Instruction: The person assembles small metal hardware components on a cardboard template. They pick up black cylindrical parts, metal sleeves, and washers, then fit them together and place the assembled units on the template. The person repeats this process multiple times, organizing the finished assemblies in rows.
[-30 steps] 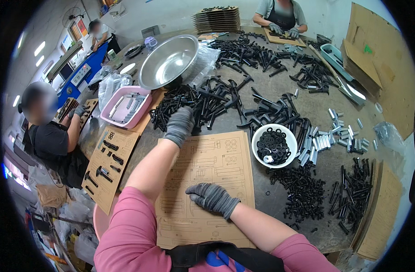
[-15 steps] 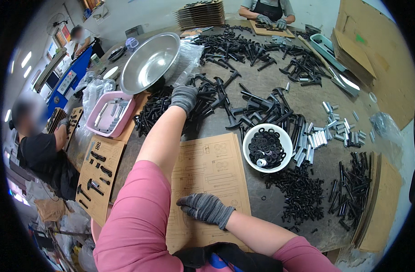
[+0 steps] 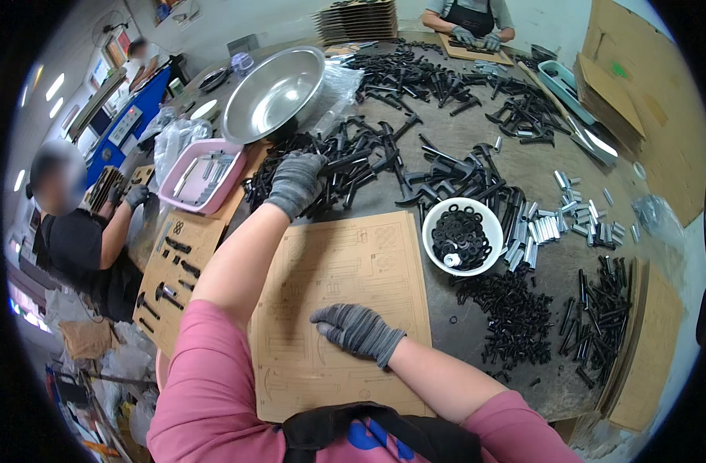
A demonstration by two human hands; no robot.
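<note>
My left hand (image 3: 295,182), in a grey glove, reaches forward onto a heap of black metal handle parts (image 3: 360,158). Its fingers curl down among the parts, so its grasp is hidden. My right hand (image 3: 357,330), also gloved, lies flat with fingers spread on a brown cardboard template (image 3: 345,266) with cut-out shapes, just in front of me. It holds nothing.
A white bowl of black washers (image 3: 461,235) stands right of the template, with silver sleeves (image 3: 553,224) and black screws (image 3: 515,316) beyond it. A steel bowl (image 3: 275,92) and pink tray (image 3: 202,177) sit far left. A seated person (image 3: 82,231) works at left, another person (image 3: 468,19) at the far side.
My left hand has stretched farther forward into the black parts heap. My right hand has stayed flat on the cardboard.
</note>
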